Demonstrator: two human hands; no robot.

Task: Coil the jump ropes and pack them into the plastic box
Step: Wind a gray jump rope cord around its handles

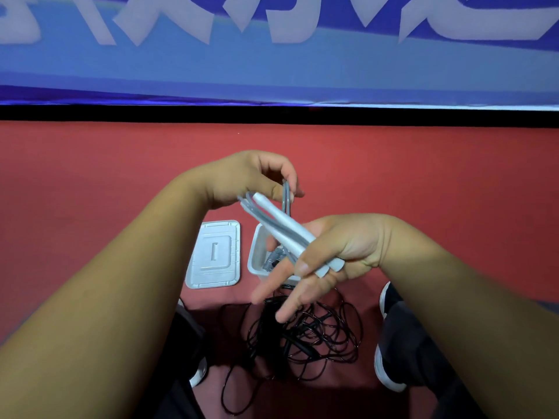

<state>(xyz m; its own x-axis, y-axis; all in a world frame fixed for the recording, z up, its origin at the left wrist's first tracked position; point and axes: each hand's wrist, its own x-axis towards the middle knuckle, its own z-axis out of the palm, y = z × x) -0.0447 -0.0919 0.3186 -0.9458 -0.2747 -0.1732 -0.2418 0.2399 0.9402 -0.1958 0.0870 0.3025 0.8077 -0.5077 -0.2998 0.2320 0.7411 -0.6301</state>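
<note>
1. You are looking down at a red floor (90, 176). At its far edge a black strip runs under a blue banner (272, 65) with large white lettering.
2. A loose tangle of thin black jump rope (320, 334) lies on the floor between your dark, white-soled shoes (385, 370).
3. A flat white plastic lid (214, 255) lies on the floor just left of the translucent white plastic box (253, 255). The box stands open, with something grey inside that your right hand partly hides.
4. A pale grey jump rope with white handles (284, 225) is held in the air above the box, between both hands.
5. Your right hand (341, 252) grips the two handles across the palm, with the lower fingers stretched out.
6. Your left hand (248, 179) pinches the folded cord loops, fingers curled round them.
</note>
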